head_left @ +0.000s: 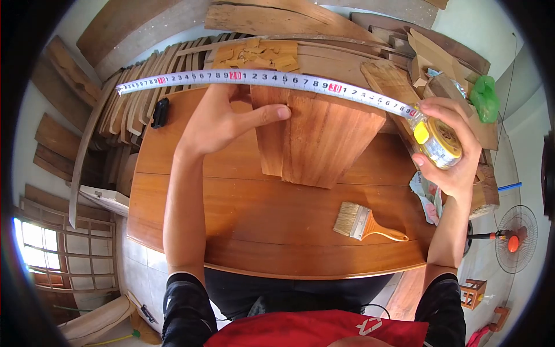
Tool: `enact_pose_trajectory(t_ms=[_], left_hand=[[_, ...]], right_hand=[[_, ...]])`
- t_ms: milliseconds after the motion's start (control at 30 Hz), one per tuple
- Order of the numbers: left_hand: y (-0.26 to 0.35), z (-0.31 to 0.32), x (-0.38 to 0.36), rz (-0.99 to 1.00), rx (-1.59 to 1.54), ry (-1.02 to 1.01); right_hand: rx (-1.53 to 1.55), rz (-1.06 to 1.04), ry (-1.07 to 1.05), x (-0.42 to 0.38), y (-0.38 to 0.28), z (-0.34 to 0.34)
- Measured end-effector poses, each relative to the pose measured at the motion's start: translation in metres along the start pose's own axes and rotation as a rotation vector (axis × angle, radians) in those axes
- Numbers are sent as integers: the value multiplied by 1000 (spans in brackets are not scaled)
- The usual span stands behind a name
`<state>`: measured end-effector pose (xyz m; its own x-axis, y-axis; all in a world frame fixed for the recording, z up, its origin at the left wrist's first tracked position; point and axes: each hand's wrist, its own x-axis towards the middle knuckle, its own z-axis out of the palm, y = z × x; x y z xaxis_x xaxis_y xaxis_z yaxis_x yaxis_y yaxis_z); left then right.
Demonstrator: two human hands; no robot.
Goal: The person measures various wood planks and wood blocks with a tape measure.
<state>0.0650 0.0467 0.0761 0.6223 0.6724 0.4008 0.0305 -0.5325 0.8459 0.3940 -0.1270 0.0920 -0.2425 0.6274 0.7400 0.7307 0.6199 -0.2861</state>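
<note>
My right hand (pixel 462 165) is closed around a yellow and clear tape measure (pixel 442 144), its case at the right. The white tape blade (pixel 199 78) stretches out to the left across the view, its free end in the air past my left hand. A reddish-brown wooden block (pixel 329 139), made of two faces meeting at an edge, stands on the table under the blade. My left hand (pixel 217 118) grips the block's upper left side, thumb on the wood; its other fingers are partly hidden behind the blade.
A wide paintbrush (pixel 364 222) lies on the polished wooden table (pixel 237 225). A small black object (pixel 161 113) sits near its left edge. Boards (pixel 147 95) are stacked behind. On the right are a plastic wrapper (pixel 426 196), a green bag (pixel 484 99) and a fan (pixel 513 240).
</note>
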Motion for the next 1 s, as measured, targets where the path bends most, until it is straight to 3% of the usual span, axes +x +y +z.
enact_pose_trajectory(t_ms=[700,800,833,933,1000], left_hand=[[-3,7,0,60,12,56],[5,6,3,-98,16,8],[-3,8,5,-50,109,51],[-16,14,9,-14,148,217],[-11,14,7,-122,78,239]], right_hand=[[-1,13,0,0,-1,2],[4,216,173,-5,-7,11],[-35,192,218,-6,-1,12],[403,577,306,-5,-15,24],[619,605,266,-7,-14,36]])
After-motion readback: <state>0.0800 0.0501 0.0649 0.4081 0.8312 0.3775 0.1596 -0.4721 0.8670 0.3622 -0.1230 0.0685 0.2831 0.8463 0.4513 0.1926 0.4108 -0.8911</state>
